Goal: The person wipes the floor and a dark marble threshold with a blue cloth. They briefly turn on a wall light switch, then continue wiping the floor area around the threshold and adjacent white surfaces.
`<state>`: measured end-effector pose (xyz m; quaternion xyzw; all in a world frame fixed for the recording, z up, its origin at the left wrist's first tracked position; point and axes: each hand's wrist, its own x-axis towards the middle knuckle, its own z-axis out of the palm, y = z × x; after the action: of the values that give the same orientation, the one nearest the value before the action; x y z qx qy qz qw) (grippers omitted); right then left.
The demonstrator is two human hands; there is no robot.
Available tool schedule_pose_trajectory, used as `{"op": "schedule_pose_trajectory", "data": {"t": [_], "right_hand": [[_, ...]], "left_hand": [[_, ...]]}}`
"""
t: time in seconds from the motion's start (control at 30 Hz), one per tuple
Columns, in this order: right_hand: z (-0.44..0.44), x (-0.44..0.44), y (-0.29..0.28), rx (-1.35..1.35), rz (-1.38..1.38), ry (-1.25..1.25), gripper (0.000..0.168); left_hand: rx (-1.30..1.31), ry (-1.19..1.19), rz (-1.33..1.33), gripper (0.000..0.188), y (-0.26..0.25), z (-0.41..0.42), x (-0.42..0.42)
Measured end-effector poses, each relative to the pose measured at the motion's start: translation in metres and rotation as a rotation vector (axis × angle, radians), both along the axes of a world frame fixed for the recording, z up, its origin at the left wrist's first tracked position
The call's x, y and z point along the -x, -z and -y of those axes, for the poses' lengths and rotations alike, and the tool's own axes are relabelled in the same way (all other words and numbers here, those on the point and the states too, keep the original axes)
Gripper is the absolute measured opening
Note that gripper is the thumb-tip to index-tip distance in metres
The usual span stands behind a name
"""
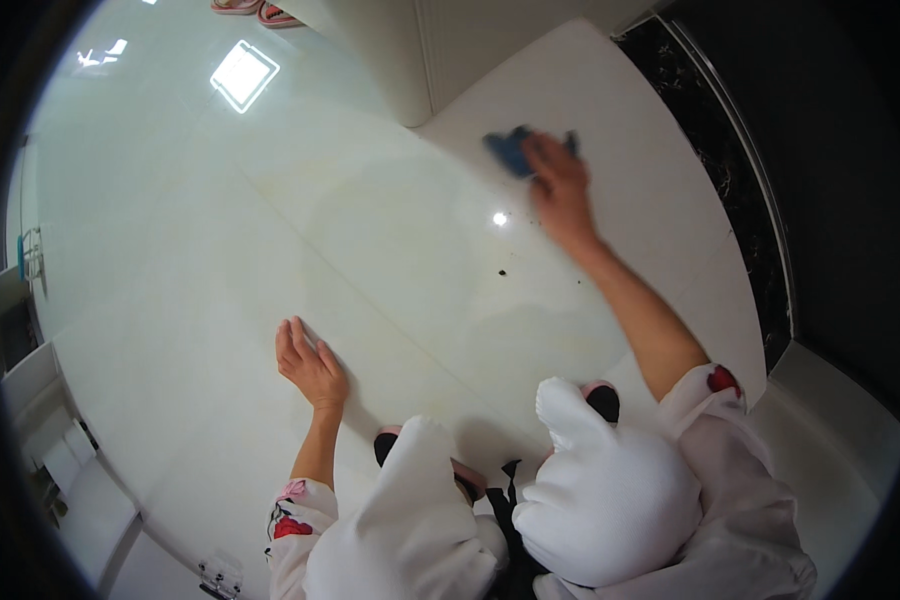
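My right hand (562, 184) is stretched far forward and presses a bunched blue cloth (506, 154) against the glossy white tile floor (390, 247). Part of the cloth is covered by my fingers, and both are slightly blurred. Small dark crumbs (502, 273) lie on the tile between that arm and my left hand. My left hand (313, 371) holds nothing; its fingers point forward, thumb apart, low over the floor or resting on it. Which of the two, I cannot tell. Below are my knees in white trousers (607, 502) and a dark-and-pink shoe (602, 401).
A pale upright panel with a rounded corner (414, 105) stands just beyond the cloth. To the right runs a black marbled threshold (720, 165) with a metal strip. Pink slippers (279, 15) lie at the far edge. White furniture (94, 502) lines the left side.
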<state>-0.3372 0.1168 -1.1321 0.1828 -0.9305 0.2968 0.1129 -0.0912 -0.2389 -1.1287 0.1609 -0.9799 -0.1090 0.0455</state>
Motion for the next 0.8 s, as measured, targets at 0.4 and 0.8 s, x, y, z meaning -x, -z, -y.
{"op": "schedule_pose_trajectory", "data": {"t": [0.4,0.8], "right_hand": [[-0.013,0.027,-0.053,0.822,0.498,0.296,0.046],[0.008,0.016,-0.002,-0.482,-0.030,0.139,0.047]], "left_hand": [[-0.017,0.009,-0.008,0.050,0.006,0.009,0.001],[0.011,-0.006,-0.002,0.050,-0.003,-0.003,0.001]]}}
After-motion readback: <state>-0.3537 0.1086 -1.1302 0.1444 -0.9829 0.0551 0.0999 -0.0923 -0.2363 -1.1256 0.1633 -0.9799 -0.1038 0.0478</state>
